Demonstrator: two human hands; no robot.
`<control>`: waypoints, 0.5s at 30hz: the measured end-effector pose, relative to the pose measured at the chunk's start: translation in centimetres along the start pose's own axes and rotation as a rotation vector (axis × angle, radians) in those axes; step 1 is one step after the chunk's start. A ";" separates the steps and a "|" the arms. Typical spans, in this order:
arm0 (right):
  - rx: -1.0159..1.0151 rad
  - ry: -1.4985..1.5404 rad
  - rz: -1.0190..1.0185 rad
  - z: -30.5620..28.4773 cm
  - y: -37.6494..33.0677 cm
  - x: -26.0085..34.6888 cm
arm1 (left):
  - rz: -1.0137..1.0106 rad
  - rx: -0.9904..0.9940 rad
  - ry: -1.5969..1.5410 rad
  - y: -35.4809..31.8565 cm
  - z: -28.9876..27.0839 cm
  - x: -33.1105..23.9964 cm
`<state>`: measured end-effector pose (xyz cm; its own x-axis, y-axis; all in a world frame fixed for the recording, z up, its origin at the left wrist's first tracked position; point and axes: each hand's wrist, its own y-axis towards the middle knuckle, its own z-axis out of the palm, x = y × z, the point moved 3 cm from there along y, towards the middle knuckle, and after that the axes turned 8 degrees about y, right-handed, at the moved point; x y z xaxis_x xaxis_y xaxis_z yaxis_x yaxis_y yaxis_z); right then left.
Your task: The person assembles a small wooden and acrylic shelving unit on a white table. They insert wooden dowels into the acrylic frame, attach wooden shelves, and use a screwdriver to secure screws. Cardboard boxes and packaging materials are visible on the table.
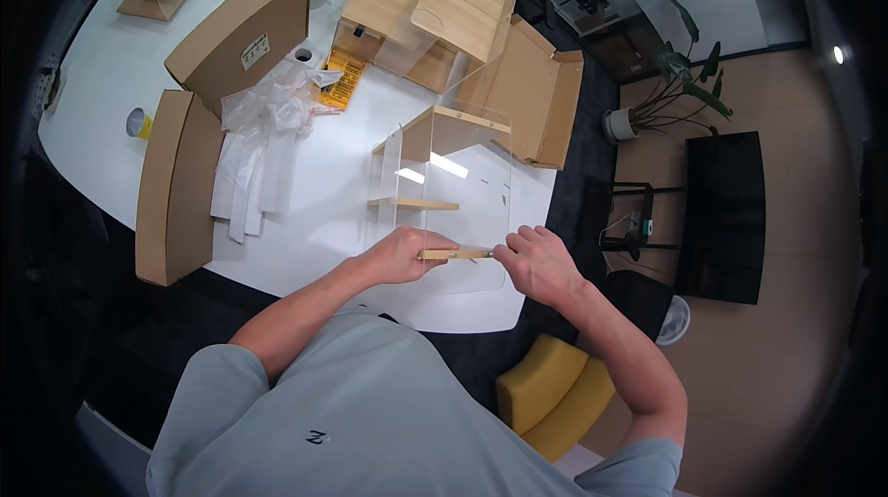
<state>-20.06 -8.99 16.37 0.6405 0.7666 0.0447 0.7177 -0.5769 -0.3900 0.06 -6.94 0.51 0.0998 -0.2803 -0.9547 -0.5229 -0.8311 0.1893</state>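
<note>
Shelf (442, 184): clear acrylic, three wooden boards; left hand (403, 254) grips lowest board, right hand (535, 261) seemingly pinches its end.

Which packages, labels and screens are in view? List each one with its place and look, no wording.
Long cardboard box: table's left edge, plain brown.
Second cardboard box: far left, brown, tilted.
White label: small rectangle on that box's side.
Open cardboard box: table's right edge, flaps up, brown.
Yellow leaflet: flat by the plant pot, dark print.
Clear plastic bags: crumpled between the boxes.
Dark screen: on the floor, right, black, unlit.
</note>
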 end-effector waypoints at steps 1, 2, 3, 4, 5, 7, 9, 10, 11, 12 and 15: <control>-0.008 0.006 0.004 -0.1 0.0 0.0 | 0.001 -0.001 -0.001 0.0 0.0 0.0; -0.016 0.012 0.008 -0.2 0.0 0.0 | -0.001 -0.001 -0.004 -0.1 -0.1 0.0; -0.007 0.011 0.011 -0.3 0.0 0.1 | -0.004 -0.001 -0.006 -0.1 -0.1 -0.1; -0.001 0.010 0.016 -0.3 -0.1 0.1 | -0.005 0.002 -0.007 -0.1 -0.1 -0.1; 0.006 0.010 0.022 -0.3 -0.2 0.0 | -0.001 0.000 -0.007 0.0 0.0 -0.1; 0.001 0.012 0.018 -0.2 -0.2 0.0 | 0.005 -0.006 -0.007 0.0 0.1 0.0; -0.003 0.014 0.013 0.0 -0.2 0.0 | -0.001 -0.006 -0.007 0.0 0.1 -0.1; -0.004 0.013 0.010 0.0 -0.1 0.0 | -0.003 -0.006 -0.006 0.0 0.1 -0.1; -0.006 0.013 0.008 0.1 -0.1 0.0 | -0.003 -0.008 -0.009 0.0 0.1 -0.1; 0.002 -0.004 -0.003 0.0 0.0 0.1 | -0.002 -0.009 -0.012 0.0 0.1 -0.1; 0.013 -0.066 -0.057 -0.3 0.2 0.4 | -0.020 0.010 -0.005 -0.1 0.2 0.2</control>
<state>-19.61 -8.90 16.56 0.5793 0.8151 0.0060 0.7483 -0.5288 -0.4005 -0.09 -6.82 0.28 0.1060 -0.2607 -0.9596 -0.5294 -0.8317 0.1675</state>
